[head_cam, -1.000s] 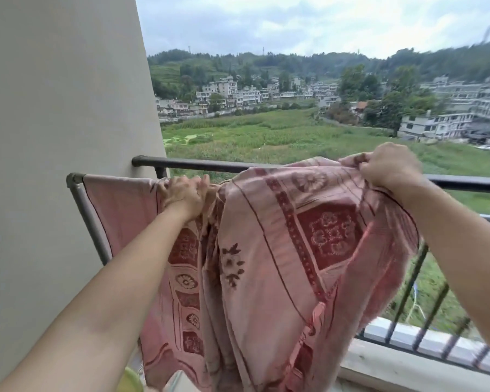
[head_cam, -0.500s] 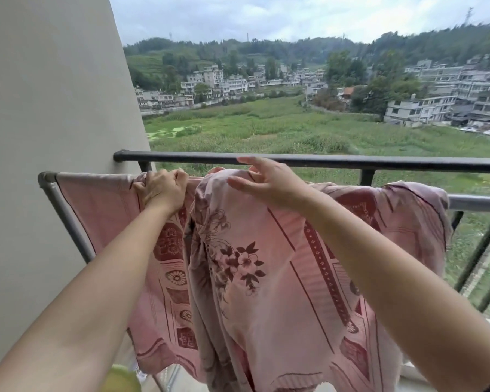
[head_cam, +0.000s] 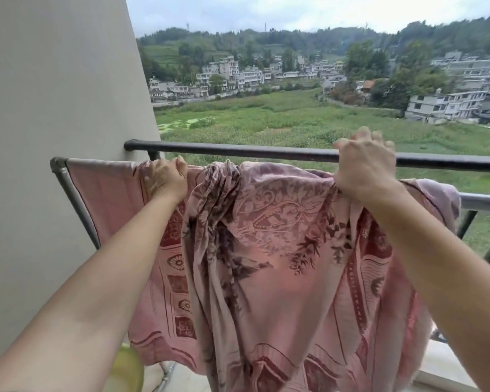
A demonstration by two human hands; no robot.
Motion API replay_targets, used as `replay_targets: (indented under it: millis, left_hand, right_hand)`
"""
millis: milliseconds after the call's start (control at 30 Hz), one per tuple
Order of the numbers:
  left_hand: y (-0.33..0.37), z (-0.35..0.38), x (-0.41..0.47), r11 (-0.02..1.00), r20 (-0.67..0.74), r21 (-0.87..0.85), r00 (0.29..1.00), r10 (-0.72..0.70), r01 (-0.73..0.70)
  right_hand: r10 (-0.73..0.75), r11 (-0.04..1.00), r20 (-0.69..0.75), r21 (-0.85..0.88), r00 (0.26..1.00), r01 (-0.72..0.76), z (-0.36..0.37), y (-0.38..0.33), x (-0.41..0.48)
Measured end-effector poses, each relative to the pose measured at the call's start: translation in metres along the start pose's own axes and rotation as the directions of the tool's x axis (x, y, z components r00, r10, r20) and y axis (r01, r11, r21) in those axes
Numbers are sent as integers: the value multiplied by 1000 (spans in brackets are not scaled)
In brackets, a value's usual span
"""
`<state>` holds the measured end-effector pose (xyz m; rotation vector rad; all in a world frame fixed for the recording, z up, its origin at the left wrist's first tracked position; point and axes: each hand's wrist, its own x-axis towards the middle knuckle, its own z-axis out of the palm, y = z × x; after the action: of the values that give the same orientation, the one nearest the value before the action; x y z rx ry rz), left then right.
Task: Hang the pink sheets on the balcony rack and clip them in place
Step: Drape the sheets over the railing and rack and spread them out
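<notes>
Your left hand (head_cam: 167, 176) grips the patterned pink cotton sheet (head_cam: 266, 250) on the grey metal tube rack (head_cam: 71, 193), which stands against the plain grey wall (head_cam: 54, 94) at your left. Your right hand (head_cam: 364, 165) clutches the sheet farther right. Beyond the rack runs the round black metal balcony railing (head_cam: 238, 151); near your left forearm sits a round yellow-green object (head_cam: 126, 369).

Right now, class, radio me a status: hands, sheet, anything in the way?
Left hand gripping sheet on rack. Right hand gripping its top edge. Sheet draped, bunched in the middle. No clips seen; nothing in the way.
</notes>
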<state>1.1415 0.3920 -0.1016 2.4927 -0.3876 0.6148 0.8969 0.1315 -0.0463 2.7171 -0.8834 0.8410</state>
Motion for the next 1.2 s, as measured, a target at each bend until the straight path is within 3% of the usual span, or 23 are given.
replay_targets:
  millis: [133, 200, 267, 367, 433, 500, 567, 633, 767, 933, 1200]
  left_hand:
    - [2, 0, -26, 981, 23, -149, 991, 131, -126]
    - [5, 0, -44, 959, -40, -200, 980, 195, -199]
    - [9, -4, -50, 953, -157, -218, 971, 179, -211]
    - [16, -16, -41, 983, -319, 23, 931, 180, -182]
    - [22, -24, -33, 983, -344, 131, 924, 169, -131]
    - [26, -30, -27, 995, -342, 103, 939, 42, -6]
    - [21, -34, -17, 981, -319, 13, 931, -178, 192]
    - [13, -37, -12, 960, -275, -22, 922, -274, 279]
    - [0, -40, -16, 974, -170, -103, 961, -219, 204]
    - [-39, -52, -21, 973, -148, -124, 966, -210, 192]
    - [-157, -59, 36, 912, -35, -207, 929, -369, 354]
  right_hand:
    - [-250, 913, -31, 324, 968, 246, 4, -61, -16]
    - [-454, 817, 44, 419, 890, 396, 8, -83, -22]
    - [-552, 761, 43, 432, 832, 483, 17, -88, -22]
    - [-501, 782, -67, 394, 863, 484, 25, -73, -15]
    - [-459, 791, -132, 390, 879, 471, 23, -59, -12]
    - [-383, 831, -167, 368, 908, 418, 23, -43, -10]
    - [-297, 884, -143, 334, 944, 329, 23, -30, -8]
    - [-246, 912, -107, 310, 963, 268, 21, -27, -7]
    - [-306, 900, -153, 275, 939, 338, 14, -55, -7]
    - [-413, 776, -100, 481, 905, 408, 17, -132, -3]
    - [-499, 766, -46, 443, 865, 465, 36, -261, 35]
